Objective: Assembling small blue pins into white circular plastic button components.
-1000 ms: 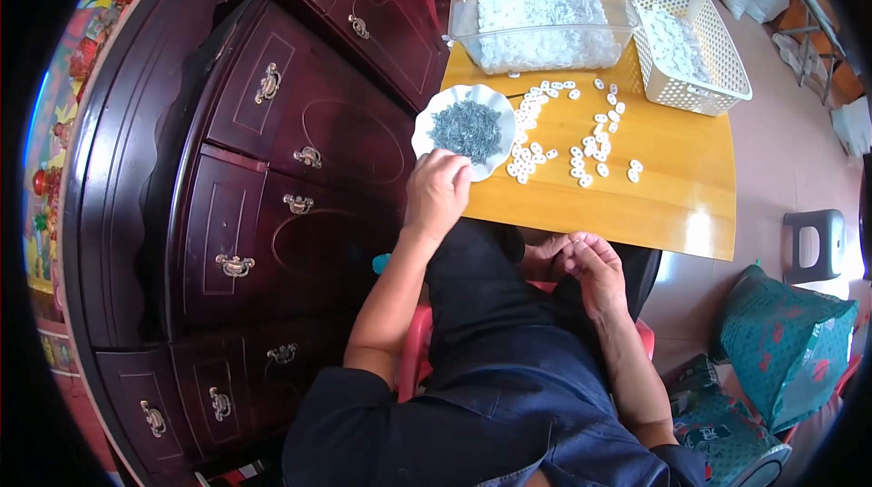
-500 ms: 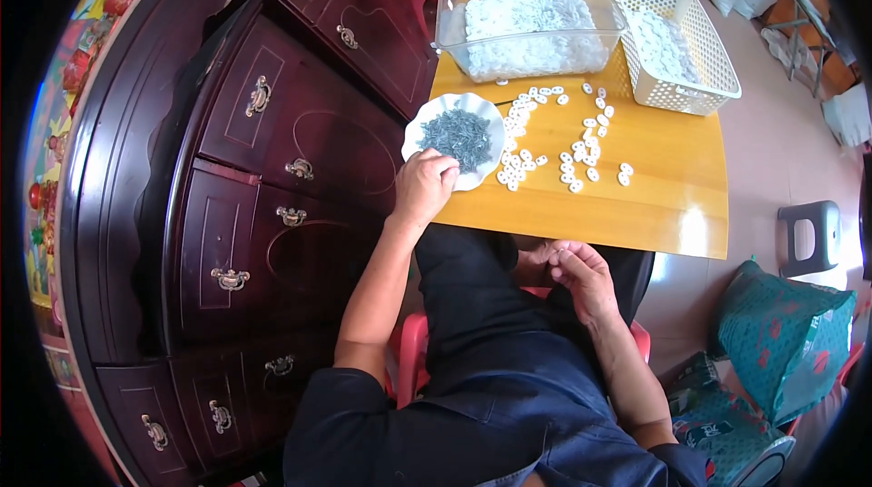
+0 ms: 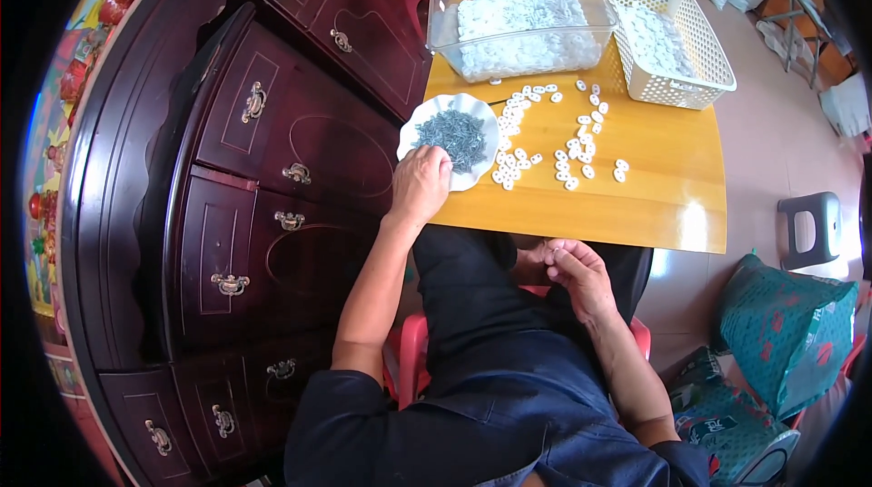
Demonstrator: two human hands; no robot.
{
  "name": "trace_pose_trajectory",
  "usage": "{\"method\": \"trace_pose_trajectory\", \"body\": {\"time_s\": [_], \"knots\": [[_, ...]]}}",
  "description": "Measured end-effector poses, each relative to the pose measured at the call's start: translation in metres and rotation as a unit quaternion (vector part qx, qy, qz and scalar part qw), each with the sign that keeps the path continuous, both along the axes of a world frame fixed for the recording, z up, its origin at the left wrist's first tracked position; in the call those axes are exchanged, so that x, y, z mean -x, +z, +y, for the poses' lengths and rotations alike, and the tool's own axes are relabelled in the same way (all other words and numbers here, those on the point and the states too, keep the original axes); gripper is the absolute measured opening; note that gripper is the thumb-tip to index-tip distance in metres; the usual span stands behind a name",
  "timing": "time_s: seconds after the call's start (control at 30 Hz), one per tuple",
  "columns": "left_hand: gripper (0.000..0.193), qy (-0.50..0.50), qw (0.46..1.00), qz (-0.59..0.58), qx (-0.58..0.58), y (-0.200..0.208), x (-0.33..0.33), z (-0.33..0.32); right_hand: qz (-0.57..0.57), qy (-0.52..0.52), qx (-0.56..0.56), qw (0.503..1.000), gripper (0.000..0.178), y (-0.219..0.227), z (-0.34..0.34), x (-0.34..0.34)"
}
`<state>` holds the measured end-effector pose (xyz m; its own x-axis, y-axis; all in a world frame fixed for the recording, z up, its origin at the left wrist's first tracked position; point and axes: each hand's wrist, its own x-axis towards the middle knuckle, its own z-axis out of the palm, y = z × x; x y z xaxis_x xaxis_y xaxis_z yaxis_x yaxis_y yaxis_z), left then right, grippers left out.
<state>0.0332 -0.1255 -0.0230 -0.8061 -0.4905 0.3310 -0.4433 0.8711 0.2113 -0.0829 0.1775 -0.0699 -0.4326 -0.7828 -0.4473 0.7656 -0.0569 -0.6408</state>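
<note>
My left hand [image 3: 422,180] rests at the near rim of a white scalloped plate [image 3: 410,128], its fingers curled in over a heap of small dark grey slivers [image 3: 454,134]. Whatever those fingertips pinch is hidden. Past the table's front edge, above my lap, my right hand [image 3: 579,271] is closed in a pinch, thumb against forefinger, on something too small to name. To the right of the plate, small white oval pieces with two dark holes [image 3: 511,160] lie scattered on the yellow table [image 3: 472,208], and another loose group of white pieces [image 3: 581,151] lies further right.
A clear plastic bin [image 3: 445,28] and a white perforated basket [image 3: 725,83], both holding many white pieces, stand at the back. Dark wooden cabinets [image 3: 336,151] close in the left side. A grey stool [image 3: 822,223] and teal bags [image 3: 786,323] are on the floor at right.
The view has shifted slightly, so the table and containers appear a little further left and up. Both hands keep nearly the same place and pose.
</note>
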Motion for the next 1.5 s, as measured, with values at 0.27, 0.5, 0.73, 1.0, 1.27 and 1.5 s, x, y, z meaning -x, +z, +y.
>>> {"method": "trace_pose_trajectory", "body": {"time_s": [0.27, 0.5, 0.73, 1.0, 1.27, 1.5], "knots": [[0.010, -0.014, 0.999, 0.031, -0.011, 0.002, -0.006, -0.003, 0.001, 0.006, 0.010, 1.000, 0.012, 0.000, 0.000, -0.001], [0.011, -0.025, 0.999, 0.026, -0.016, 0.002, -0.005, -0.002, 0.009, -0.001, -0.008, 1.000, 0.010, 0.005, -0.002, -0.001], [0.012, -0.021, 0.999, 0.024, -0.014, 0.007, -0.003, -0.002, 0.012, 0.006, -0.004, 1.000, 0.010, 0.005, -0.003, 0.002], [0.011, -0.020, 0.999, 0.022, 0.024, 0.004, -0.008, 0.004, 0.004, 0.010, 0.014, 1.000, 0.012, -0.008, 0.002, -0.004], [0.009, -0.035, 0.998, 0.040, -0.035, 0.007, 0.003, -0.004, -0.004, 0.002, 0.024, 1.000, 0.013, -0.009, -0.006, 0.004], [0.012, -0.016, 1.000, 0.026, -0.002, 0.007, -0.001, 0.001, 0.005, 0.011, 0.012, 1.000, 0.012, -0.007, -0.003, 0.003]]}}
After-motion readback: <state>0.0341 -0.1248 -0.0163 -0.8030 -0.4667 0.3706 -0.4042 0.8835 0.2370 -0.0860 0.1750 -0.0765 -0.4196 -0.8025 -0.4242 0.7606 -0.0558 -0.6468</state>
